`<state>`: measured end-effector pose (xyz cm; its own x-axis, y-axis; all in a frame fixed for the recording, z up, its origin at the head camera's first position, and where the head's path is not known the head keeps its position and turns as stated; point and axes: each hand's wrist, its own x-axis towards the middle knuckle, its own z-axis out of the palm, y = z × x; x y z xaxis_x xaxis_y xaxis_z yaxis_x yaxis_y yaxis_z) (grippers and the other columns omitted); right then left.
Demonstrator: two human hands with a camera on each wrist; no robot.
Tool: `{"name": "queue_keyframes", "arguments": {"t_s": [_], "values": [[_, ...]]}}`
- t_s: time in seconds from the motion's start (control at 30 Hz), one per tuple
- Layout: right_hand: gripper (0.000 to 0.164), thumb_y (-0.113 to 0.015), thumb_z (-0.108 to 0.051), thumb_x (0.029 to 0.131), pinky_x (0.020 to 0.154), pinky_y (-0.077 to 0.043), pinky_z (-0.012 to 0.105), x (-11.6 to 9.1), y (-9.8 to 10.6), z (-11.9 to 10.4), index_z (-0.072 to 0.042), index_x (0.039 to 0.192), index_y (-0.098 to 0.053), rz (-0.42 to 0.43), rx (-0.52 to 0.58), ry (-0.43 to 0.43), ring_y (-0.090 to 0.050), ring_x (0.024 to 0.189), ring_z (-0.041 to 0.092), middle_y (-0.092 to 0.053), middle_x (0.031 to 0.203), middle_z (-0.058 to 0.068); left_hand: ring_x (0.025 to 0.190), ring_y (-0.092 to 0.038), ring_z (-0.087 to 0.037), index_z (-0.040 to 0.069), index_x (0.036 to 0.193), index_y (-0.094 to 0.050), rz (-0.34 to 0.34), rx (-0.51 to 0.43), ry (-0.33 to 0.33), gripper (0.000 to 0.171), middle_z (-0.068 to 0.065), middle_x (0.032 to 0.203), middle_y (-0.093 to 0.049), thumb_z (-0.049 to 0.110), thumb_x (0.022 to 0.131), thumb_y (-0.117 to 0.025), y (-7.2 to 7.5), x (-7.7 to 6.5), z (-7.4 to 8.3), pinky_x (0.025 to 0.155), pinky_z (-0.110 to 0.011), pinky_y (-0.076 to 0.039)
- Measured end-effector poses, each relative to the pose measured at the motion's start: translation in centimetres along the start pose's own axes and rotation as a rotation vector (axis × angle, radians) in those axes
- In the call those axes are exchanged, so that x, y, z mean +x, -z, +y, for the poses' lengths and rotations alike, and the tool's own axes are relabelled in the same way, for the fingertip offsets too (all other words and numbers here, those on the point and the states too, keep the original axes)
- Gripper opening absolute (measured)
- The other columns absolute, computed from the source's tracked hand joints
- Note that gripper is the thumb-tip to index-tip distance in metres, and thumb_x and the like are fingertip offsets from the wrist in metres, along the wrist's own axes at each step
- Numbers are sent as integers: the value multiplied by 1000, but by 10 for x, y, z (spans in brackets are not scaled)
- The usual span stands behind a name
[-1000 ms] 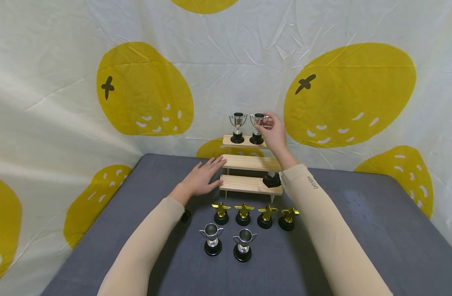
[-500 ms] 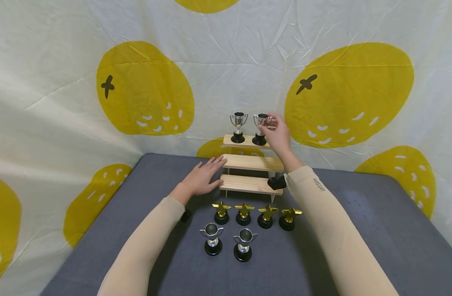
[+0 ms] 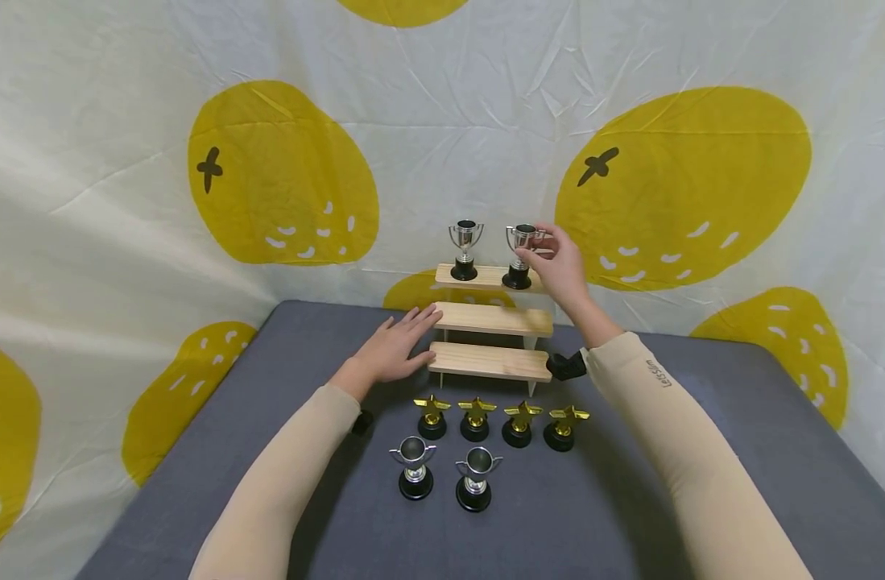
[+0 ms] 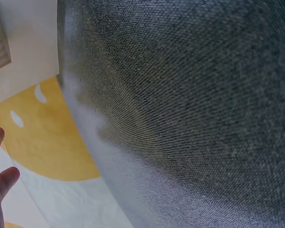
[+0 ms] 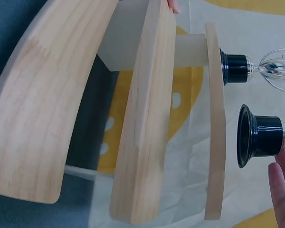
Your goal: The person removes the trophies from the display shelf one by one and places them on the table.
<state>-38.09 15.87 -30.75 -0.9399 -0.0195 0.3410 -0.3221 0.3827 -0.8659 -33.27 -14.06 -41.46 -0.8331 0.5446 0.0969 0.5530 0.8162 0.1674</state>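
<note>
My right hand [image 3: 561, 266] pinches a silver trophy cup [image 3: 520, 240] with a black base, held upright at the top shelf's right part. In the right wrist view a gap shows between the trophy's black base [image 5: 261, 136] and the top shelf [image 5: 216, 123]. A matching trophy cup [image 3: 465, 242] stands on the left of that shelf. My left hand [image 3: 393, 350], fingers straight, touches the left ends of the middle shelf [image 3: 493, 317] and the bottom shelf [image 3: 485, 360] of the three-step wooden stand.
A row of several gold star trophies [image 3: 474, 419] with black bases stands in front of the stand. Nearer are two silver trophy cups, a left one [image 3: 415, 467] and a right one [image 3: 475, 479]. A patterned cloth [image 3: 471, 121] hangs behind the grey table [image 3: 558, 532].
My right hand has moved the trophy cup to the right, widening its distance from the other cup on the top shelf. My left hand has stayed in place.
</note>
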Motion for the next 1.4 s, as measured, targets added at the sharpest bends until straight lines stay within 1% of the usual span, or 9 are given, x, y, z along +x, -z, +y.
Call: {"name": "queue_keyframes", "arguments": {"t_s": [0.13,0.27,0.4,0.53,0.7,0.83,1.03,1.17,1.4], "values": [[56,-71,-21,99,96,-50,42,-9,4,0,-4,148,-49,-12,-21,6,-65,113,37,-64,126,21,155,-19,-31,21,167,-17,-2,0,-4,73,0,172,-11,45,107,-51,-1,1,0,117,-66,-21],[56,-71,-23,99,90,-50,37,-19,4,-1,-4,148,-49,-49,-36,13,-66,112,36,-64,126,20,155,-19,-31,21,167,-17,-3,5,2,73,0,172,-11,46,107,-51,-1,1,-1,117,-65,-21],[56,-72,-21,99,84,-51,32,-27,5,-2,-4,147,-49,-73,-32,25,-66,111,37,-64,125,20,155,-19,-31,21,167,-18,0,0,5,73,0,172,-11,45,106,-52,-2,0,-2,117,-66,-21],[55,-72,-18,99,80,-51,25,-33,7,-2,-2,146,-50,-73,-22,48,-66,107,37,-64,122,21,155,-19,-31,21,167,-18,2,3,4,73,-1,172,-11,46,106,-52,-3,0,-2,117,-66,-22],[54,-71,-15,99,79,-50,18,-44,12,-3,0,146,-51,-72,3,77,-66,103,36,-64,119,22,155,-19,-31,21,167,-18,4,6,3,74,0,172,-11,46,106,-52,-2,1,-2,116,-66,-22],[54,-72,-15,99,80,-51,18,-53,17,-5,0,146,-51,-81,19,80,-66,101,30,-64,118,22,155,-19,-31,21,167,-18,-3,4,4,74,-1,172,-11,46,106,-52,-1,0,-2,116,-66,-22],[51,-72,-13,98,80,-51,18,-66,24,-8,0,144,-52,-90,6,99,-66,95,15,-66,116,21,155,-18,-31,21,167,-18,-1,-3,2,74,0,172,-11,45,106,-52,-1,0,-2,117,-66,-20],[52,-72,-10,97,78,-51,19,-74,26,-8,1,144,-52,-106,2,115,-65,90,7,-66,114,21,155,-18,-30,21,167,-18,-6,-3,8,74,0,172,-10,46,106,-52,0,0,-2,118,-65,-20],[49,-72,-5,96,76,-51,19,-90,29,-12,3,141,-54,-119,20,150,-66,86,4,-66,108,22,155,-19,-31,21,167,-19,11,3,9,74,-1,171,-12,45,106,-53,0,0,-3,116,-66,-22]]}}
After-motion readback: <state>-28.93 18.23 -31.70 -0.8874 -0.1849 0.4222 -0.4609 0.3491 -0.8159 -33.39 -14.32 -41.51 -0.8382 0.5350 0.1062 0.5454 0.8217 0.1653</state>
